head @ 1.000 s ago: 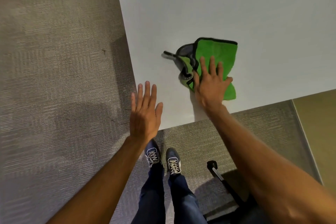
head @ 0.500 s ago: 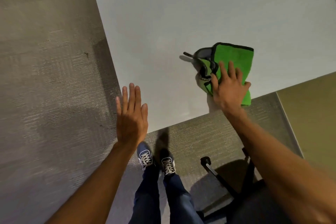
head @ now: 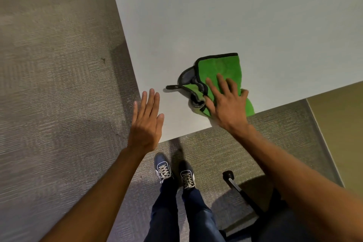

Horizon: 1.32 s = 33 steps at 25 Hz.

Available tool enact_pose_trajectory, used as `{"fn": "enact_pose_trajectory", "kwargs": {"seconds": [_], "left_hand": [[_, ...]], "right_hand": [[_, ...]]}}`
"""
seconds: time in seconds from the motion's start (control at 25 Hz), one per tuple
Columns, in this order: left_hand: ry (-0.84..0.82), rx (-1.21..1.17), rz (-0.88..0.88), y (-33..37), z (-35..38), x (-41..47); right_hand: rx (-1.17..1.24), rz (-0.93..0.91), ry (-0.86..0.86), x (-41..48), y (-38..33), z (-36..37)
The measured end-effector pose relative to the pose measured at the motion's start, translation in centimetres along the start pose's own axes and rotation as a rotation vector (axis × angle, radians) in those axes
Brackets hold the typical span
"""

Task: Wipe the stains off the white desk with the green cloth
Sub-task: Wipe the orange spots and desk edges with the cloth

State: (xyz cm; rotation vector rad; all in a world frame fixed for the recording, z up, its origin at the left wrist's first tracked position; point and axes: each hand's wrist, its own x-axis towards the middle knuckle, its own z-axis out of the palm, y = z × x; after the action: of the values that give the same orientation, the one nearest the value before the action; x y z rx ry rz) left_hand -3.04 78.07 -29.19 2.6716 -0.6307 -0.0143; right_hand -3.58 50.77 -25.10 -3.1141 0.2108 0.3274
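The green cloth (head: pixel 221 68), edged in black with a grey underside, lies bunched on the white desk (head: pixel 216 15) near its front left corner. My right hand (head: pixel 225 102) presses flat on the cloth's near half, fingers spread, and the cloth's near end hangs slightly over the desk's front edge. A black loop of the cloth sticks out to the left. My left hand (head: pixel 146 122) floats flat, fingers together, at the desk's front left corner, holding nothing. No stain shows on the desk.
Grey carpet (head: pixel 55 84) covers the floor left of and below the desk. My feet in dark shoes (head: pixel 174 171) stand at the desk corner. A black chair base with a castor (head: pixel 228 176) sits at lower right. A tan floor strip (head: pixel 337 124) lies at right.
My right hand has slid the cloth along the desk near its front edge; its near end now reaches over the edge. My left hand stays flat at the corner. The view has shifted.
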Motion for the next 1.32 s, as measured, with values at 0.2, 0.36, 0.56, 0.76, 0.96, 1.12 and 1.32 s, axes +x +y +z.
{"fn": "enact_pose_trajectory", "kwargs": {"seconds": [0.2, 0.36, 0.56, 0.76, 0.96, 1.12, 1.32], "left_hand": [[-0.084, 0.117, 0.014, -0.8, 0.0, -0.2], [-0.220, 0.190, -0.067, -0.7, 0.0, 0.2], [-0.304, 0.199, -0.101, 0.2, -0.9, 0.5], [-0.352, 0.139, -0.144, 1.4, -3.9, 1.3], [-0.014, -0.051, -0.250, 5.5, -6.0, -0.4], [-0.121, -0.405, -0.526, 9.0, -6.7, -0.2], [-0.221, -0.494, -0.755, 10.2, -7.4, -1.2]], "right_hand": [[0.178, 0.385, 0.085, 3.6, 3.0, 0.1], [0.256, 0.496, 0.075, 3.7, -1.1, 0.2], [0.209, 0.275, 0.030, -1.0, -6.0, 0.8], [0.139, -0.007, -0.118, -5.9, -6.8, 0.4], [0.503, 0.212, -0.058, -6.6, -2.8, -2.2], [0.854, 0.575, -0.047, -7.6, -0.7, -3.1], [1.207, 0.800, -0.205, -6.6, -0.6, -5.2]]}}
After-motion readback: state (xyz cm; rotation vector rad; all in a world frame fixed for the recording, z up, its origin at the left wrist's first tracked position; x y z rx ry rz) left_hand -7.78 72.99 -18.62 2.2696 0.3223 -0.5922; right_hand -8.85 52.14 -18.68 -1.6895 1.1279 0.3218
